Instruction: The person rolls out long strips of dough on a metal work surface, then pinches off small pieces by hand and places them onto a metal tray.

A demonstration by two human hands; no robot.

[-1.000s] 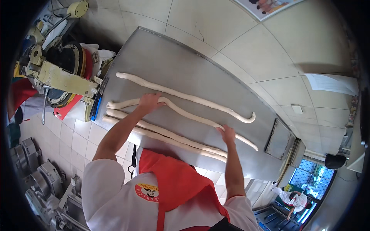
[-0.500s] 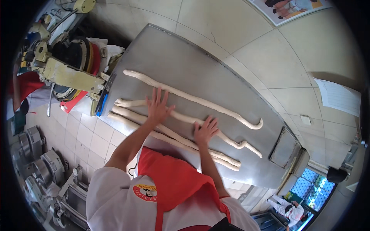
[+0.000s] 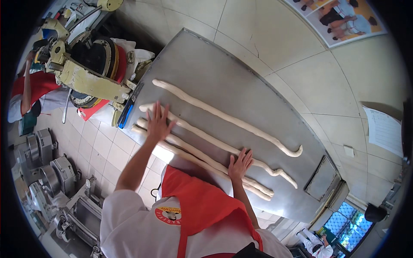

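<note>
My left hand lies with fingers spread over a long rope of dough, close to its left end. Further right along this same rope, my right hand rests with its fingers stretched out. The rope's right end is wavy. Beyond it lies another dough rope, hooked at its right tip and apart from both hands. On the near side, two more dough ropes run side by side, partly hidden beneath my hands and wrists. All of them lie on a metal table.
A cream-coloured machine adjoins the table's left end, with a blue-edged tool beside it. The tiled wall borders the far side. A framed panel sits at the right end. One person is at far left, another at lower right.
My hands have moved apart along the dough rope, the left toward its left end and the right further right. The rope between them now looks straighter. The whole view has shifted slightly.
</note>
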